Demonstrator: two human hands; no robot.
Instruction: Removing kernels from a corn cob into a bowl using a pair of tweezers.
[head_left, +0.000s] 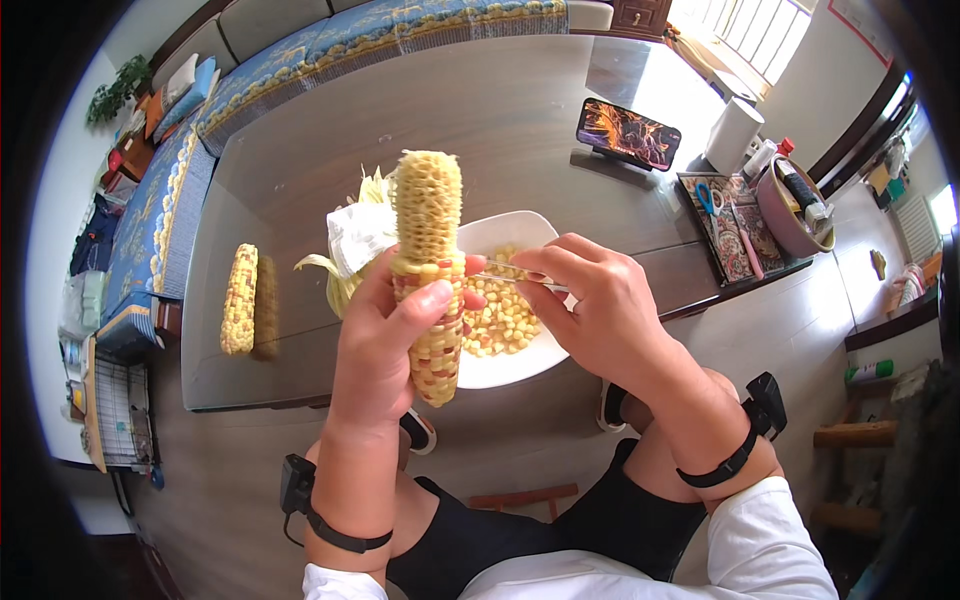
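Note:
My left hand (382, 322) grips an ear of corn (435, 352) upright. Its upper half is bare cob, while yellow and reddish kernels cover the lower half. Between the thumb and fingers of my right hand (600, 300) is a pair of thin metal tweezers (501, 271), their tips close to the kernels at the cob's right side; my left fingers hide whether they touch. Behind and below the ear stands a white bowl (536, 225) with many loose kernels (506, 319) in it. A second ear of corn (239, 300), full of kernels, lies at the table's left.
Corn husks (337, 281) and crumpled white tissue (358, 236) lie left of the bowl on the glass-topped table (315, 161). A phone (628, 133) stands on a holder. Rightward are a tray (739, 225) with scissors (711, 202), a paper roll (733, 135) and a pink basket (784, 202).

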